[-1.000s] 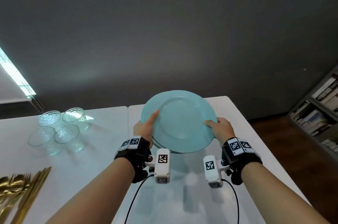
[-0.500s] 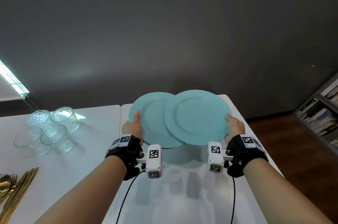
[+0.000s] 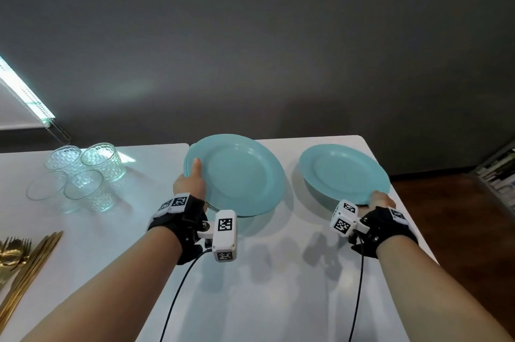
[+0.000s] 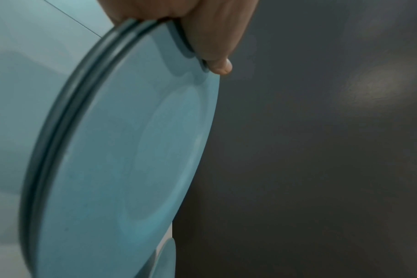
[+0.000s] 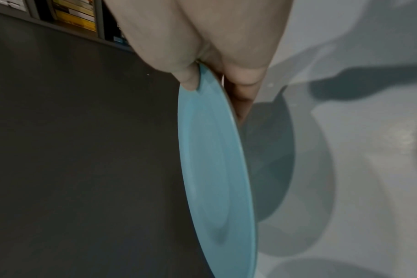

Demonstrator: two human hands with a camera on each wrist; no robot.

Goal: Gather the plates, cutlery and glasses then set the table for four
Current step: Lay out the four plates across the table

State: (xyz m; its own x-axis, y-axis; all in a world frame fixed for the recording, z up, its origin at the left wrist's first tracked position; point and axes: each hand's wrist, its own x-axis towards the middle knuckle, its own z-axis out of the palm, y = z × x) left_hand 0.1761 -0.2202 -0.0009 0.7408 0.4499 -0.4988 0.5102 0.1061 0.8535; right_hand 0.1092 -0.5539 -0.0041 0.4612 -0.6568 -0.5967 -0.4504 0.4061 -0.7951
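Observation:
My left hand (image 3: 192,182) grips a stack of teal plates (image 3: 237,174) by its left rim, thumb on top, just above the white table (image 3: 250,272). The left wrist view shows the stacked plate rims (image 4: 67,116) pinched under my thumb (image 4: 214,47). My right hand (image 3: 380,199) holds a single teal plate (image 3: 344,173) by its near right rim, low over the table's far right corner. In the right wrist view that single plate (image 5: 214,169) sits edge-on between thumb and fingers, its shadow on the table below.
Several clear textured glasses (image 3: 80,174) stand at the far left of the table. Gold cutlery (image 3: 19,258) lies at the near left edge. A dark grey wall runs behind the table. A bookshelf (image 3: 498,171) stands to the right, beyond wooden floor.
My right hand slid the top plate off the stack and carried it right toward the table's far right corner. My left hand kept the stack and shifted slightly left.

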